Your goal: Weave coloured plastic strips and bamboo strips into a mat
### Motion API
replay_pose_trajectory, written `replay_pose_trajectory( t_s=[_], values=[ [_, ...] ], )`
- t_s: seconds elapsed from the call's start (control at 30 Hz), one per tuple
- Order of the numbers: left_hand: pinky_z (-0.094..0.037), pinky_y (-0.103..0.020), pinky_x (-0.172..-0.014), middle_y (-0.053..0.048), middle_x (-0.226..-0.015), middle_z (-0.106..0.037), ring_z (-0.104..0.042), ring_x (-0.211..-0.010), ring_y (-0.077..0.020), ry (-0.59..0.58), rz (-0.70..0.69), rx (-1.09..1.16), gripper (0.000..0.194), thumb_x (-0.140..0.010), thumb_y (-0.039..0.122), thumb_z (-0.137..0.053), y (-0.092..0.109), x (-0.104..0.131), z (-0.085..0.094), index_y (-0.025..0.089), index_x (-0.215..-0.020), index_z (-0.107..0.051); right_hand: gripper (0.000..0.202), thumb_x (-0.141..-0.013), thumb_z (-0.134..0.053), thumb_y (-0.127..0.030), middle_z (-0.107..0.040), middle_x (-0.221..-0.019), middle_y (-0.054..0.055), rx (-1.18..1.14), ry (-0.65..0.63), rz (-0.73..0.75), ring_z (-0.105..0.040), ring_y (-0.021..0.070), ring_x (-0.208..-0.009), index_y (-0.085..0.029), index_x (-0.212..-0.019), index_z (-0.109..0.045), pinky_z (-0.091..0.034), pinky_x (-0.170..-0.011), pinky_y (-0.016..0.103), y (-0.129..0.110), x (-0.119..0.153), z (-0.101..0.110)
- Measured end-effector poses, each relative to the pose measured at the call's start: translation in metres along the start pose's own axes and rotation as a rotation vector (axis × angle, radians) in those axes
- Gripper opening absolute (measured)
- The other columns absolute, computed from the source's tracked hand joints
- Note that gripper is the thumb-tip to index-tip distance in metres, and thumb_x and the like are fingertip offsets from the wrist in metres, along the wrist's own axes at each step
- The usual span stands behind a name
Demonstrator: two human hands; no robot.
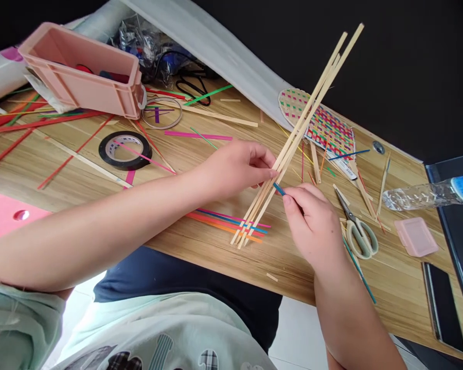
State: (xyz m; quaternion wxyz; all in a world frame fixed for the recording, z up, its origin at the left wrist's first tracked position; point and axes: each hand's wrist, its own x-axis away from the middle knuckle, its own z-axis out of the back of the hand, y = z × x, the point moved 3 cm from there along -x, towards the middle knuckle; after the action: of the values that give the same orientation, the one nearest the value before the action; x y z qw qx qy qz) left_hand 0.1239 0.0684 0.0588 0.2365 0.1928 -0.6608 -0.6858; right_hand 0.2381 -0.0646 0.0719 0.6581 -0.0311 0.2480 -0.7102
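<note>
Several long pale bamboo strips point(310, 110) slant up to the right, their lower ends on the wooden table. Coloured strips point(219, 216) in pink, blue and orange cross them near the bottom, woven over and under. My left hand point(243, 167) is closed on the pale strips about midway up. A dark blue strip point(279, 189) is pinched between the thumb and fingers of my right hand point(310, 218); its tip meets the pale strips just below my left fingers. The rest of that strip is hidden in my right hand.
Scissors point(357, 226) lie right of my right hand, by a pink lid point(415, 236), a phone point(443, 303) and a plastic bottle point(420, 196). A woven fan point(327, 128) rests behind. Black tape point(125, 150), a pink bin point(85, 72) and loose coloured strips point(19, 123) occupy the left.
</note>
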Motion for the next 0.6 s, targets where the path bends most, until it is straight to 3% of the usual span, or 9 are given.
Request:
replay_pose_trajectory(
  t_s=[0.1, 0.27, 0.47, 0.6],
  values=[
    [-0.049, -0.022, -0.065, 0.002, -0.074, -0.063, -0.059, -0.068, -0.0096, 0.001, -0.035, -0.001, 0.005, -0.077, 0.012, -0.062, 0.0, -0.001, -0.001, 0.017, -0.078, -0.061, 0.016, -0.093, -0.051, -0.022, -0.065, -0.085, 0.004, 0.076, 0.137, 0.003, -0.061, 0.0174, -0.077, -0.023, -0.099, -0.066, -0.047, -0.07, 0.032, 0.002, 0.001, 0.001],
    [-0.049, -0.021, -0.07, 0.004, -0.076, -0.062, -0.059, -0.073, -0.009, -0.013, -0.081, 0.007, 0.012, -0.072, 0.005, -0.061, 0.001, 0.0, -0.002, 0.016, -0.077, -0.059, 0.007, -0.088, -0.06, -0.023, -0.065, -0.077, 0.001, 0.083, 0.233, -0.061, -0.058, 0.0141, -0.067, -0.023, -0.086, -0.067, -0.048, -0.065, 0.029, 0.004, 0.005, 0.004],
    [-0.047, -0.021, -0.07, 0.004, -0.079, -0.062, -0.059, -0.075, -0.0084, -0.064, -0.104, 0.064, 0.015, -0.072, 0.003, -0.059, 0.001, 0.004, -0.004, 0.017, -0.078, -0.06, 0.007, -0.086, -0.063, -0.022, -0.063, -0.075, -0.002, -0.136, 0.13, -0.131, -0.057, 0.0114, -0.063, -0.023, -0.08, -0.065, -0.047, -0.062, 0.027, 0.009, 0.005, -0.002],
    [-0.046, -0.021, -0.06, 0.004, -0.075, -0.06, -0.058, -0.07, -0.009, -0.094, -0.006, 0.138, 0.015, -0.073, 0.003, -0.057, 0.001, 0.004, -0.006, 0.017, -0.077, -0.059, 0.005, -0.086, -0.063, -0.022, -0.063, -0.074, -0.003, -0.375, 0.042, -0.189, -0.058, 0.0111, -0.065, -0.023, -0.083, -0.066, -0.046, -0.064, 0.027, 0.021, 0.004, -0.009]
  ],
)
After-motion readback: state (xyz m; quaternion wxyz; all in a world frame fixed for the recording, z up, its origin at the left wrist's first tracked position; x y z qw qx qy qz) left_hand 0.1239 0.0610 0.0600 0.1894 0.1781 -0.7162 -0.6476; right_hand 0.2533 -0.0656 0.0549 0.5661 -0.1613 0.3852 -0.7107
